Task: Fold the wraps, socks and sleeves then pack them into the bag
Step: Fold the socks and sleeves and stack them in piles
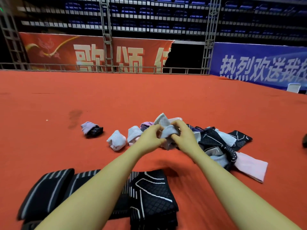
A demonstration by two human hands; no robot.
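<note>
Both hands hold a pale grey sock [167,131] above the red carpet, in the middle of the view. My left hand [150,138] grips its left side and my right hand [184,135] pinches its right side. Behind and to the right lies a loose pile of black patterned, grey and pink socks and sleeves [221,143]. Three rolled bundles sit to the left: a lilac-and-black one [91,129], a white one [116,140] and a pale one [134,135]. Folded black wraps with grey stripes [48,191] and a black patterned stack [152,196] lie near me. No bag shows.
The red carpet [149,97] stretches far ahead to a metal rail and banners. A pink flat sleeve [250,166] lies at the pile's right edge. A dark object [304,140] pokes in at the right border. A white chair [293,87] stands at the far right.
</note>
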